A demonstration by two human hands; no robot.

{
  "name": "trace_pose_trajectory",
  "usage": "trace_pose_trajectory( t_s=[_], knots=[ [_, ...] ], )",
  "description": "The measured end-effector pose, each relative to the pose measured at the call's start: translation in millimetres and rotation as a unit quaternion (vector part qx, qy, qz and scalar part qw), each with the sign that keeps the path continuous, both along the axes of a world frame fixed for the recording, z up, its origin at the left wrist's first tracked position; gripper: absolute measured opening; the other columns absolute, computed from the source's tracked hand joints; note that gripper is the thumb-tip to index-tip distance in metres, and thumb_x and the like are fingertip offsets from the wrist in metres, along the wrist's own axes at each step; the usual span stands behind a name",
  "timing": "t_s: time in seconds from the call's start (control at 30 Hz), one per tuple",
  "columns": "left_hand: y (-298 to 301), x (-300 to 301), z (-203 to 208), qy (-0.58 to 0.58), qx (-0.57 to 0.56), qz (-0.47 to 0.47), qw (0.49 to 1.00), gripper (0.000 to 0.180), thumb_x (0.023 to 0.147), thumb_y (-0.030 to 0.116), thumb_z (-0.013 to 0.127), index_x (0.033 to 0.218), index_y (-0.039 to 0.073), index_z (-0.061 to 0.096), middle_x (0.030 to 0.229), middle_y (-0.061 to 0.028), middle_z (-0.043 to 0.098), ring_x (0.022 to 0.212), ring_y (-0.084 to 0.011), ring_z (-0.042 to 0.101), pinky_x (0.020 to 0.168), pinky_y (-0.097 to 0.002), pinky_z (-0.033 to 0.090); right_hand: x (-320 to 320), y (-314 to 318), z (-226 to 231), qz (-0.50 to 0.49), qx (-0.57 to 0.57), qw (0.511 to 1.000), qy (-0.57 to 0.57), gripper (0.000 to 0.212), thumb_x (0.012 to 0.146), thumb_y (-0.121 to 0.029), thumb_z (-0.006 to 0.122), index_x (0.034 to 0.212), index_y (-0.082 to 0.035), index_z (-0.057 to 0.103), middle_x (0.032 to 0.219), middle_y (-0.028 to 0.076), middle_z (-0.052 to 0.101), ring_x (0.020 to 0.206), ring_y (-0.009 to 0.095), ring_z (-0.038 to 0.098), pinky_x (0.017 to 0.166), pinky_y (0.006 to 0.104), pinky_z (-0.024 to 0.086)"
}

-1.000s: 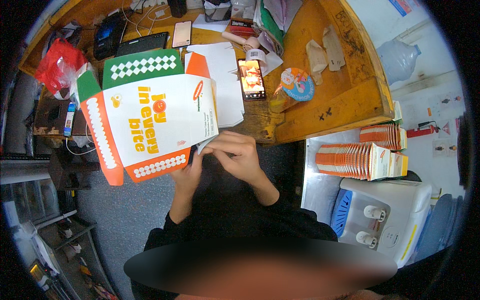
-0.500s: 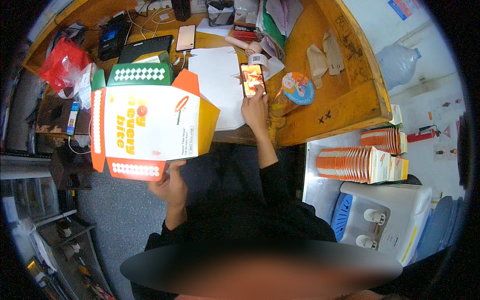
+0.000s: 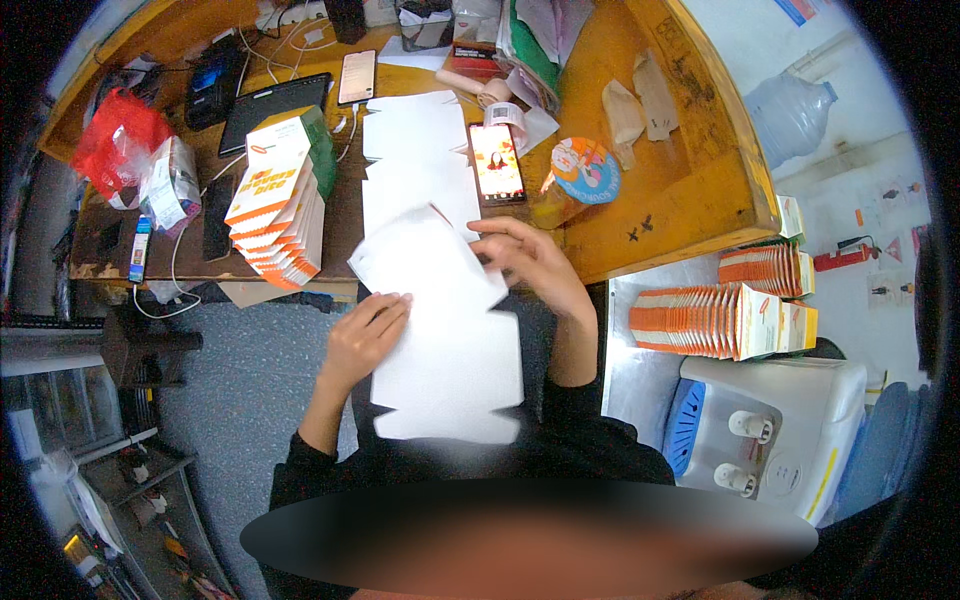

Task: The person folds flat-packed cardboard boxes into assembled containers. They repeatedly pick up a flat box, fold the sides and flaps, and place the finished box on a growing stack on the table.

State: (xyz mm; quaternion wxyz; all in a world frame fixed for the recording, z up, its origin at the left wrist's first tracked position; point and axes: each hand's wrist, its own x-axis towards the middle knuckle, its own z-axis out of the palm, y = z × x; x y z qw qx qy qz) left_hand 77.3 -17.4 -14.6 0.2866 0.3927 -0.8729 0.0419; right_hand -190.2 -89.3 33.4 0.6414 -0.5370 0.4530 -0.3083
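A flat white cardboard box blank [image 3: 447, 365], plain side up with notched edges, is held in front of my body over the near edge of the desk. My left hand [image 3: 365, 338] grips its left edge, fingers lying on top. My right hand [image 3: 530, 262] is beside its upper right flap with the fingers apart and slightly blurred; whether they touch the card cannot be made out. Beyond it lie more white blanks [image 3: 415, 150] on the desk. A lit phone [image 3: 497, 165] lies right of them, ahead of my right hand.
A fanned stack of printed orange-and-white cartons [image 3: 275, 195] stands left on the desk [image 3: 690, 200]. Beyond are a second phone [image 3: 357, 78], a black laptop [image 3: 270, 112] and a red bag [image 3: 120, 140]. Rows of folded cartons [image 3: 690, 322] and a water dispenser [image 3: 765, 430] stand right.
The printed blank in my left hand is gone from it; a plain white one is now held there. My right hand has left the phone screen and come back toward the card.
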Motion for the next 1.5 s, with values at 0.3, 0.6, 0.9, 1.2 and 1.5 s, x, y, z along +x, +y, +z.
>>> trace_pose_trajectory(
  t_s=[0.3,0.6,0.9,1.2,1.5],
  knots=[
    [-9.6,15.5,-22.0,-0.059,0.008,0.010,0.998,0.019,0.080,0.010,0.063,0.098,0.005,0.070,0.109,-0.0045,0.071,0.102,-0.0205,0.068,0.088,-0.0344,0.057,29.2,15.4,-32.6,-0.023,-0.134,0.974,0.181,0.029,0.098,-0.023,0.054,0.097,0.003,0.067,0.081,0.021,0.069,0.072,0.038,0.068,0.069,0.0434,0.052],
    [-20.6,34.7,-40.5,-0.056,-0.006,0.059,0.997,0.021,0.079,0.008,0.063,0.098,0.003,0.071,0.108,-0.0054,0.070,0.105,-0.0202,0.067,0.092,-0.0348,0.056,36.0,-83.6,-104.8,-0.241,-0.249,0.866,0.361,0.034,0.091,-0.011,0.050,0.124,-0.002,0.044,0.112,0.025,0.060,0.103,0.046,0.053,0.089,0.0542,0.042],
    [-29.7,37.4,-46.1,-0.050,0.018,0.081,0.995,0.019,0.080,0.007,0.061,0.097,0.004,0.070,0.114,-0.0053,0.070,0.112,-0.0203,0.064,0.094,-0.0362,0.055,71.0,-25.2,-51.9,-0.032,-0.317,0.913,0.254,0.037,0.094,-0.017,0.055,0.128,-0.002,0.050,0.108,0.026,0.065,0.092,0.038,0.066,0.080,0.0477,0.051],
    [-21.2,-3.5,-13.9,0.127,0.389,0.123,0.904,0.054,0.085,0.012,0.067,0.135,-0.001,0.050,0.135,-0.0233,0.055,0.130,-0.0354,0.049,0.106,-0.0419,0.043,91.4,2.8,-72.5,-0.188,-0.326,0.870,0.319,0.016,0.094,-0.012,0.057,0.103,-0.001,0.064,0.076,0.021,0.067,0.064,0.038,0.066,0.059,0.0442,0.052],
    [-5.3,-86.2,-53.2,0.131,0.267,0.322,0.899,0.068,0.074,0.014,0.074,0.135,-0.003,0.048,0.126,-0.0285,0.059,0.101,-0.0349,0.069,0.071,-0.0396,0.058,92.6,22.3,-74.2,-0.158,-0.294,0.913,0.236,0.018,0.091,-0.015,0.062,0.101,-0.002,0.070,0.082,0.020,0.069,0.070,0.036,0.068,0.064,0.0430,0.054]
  ],
)
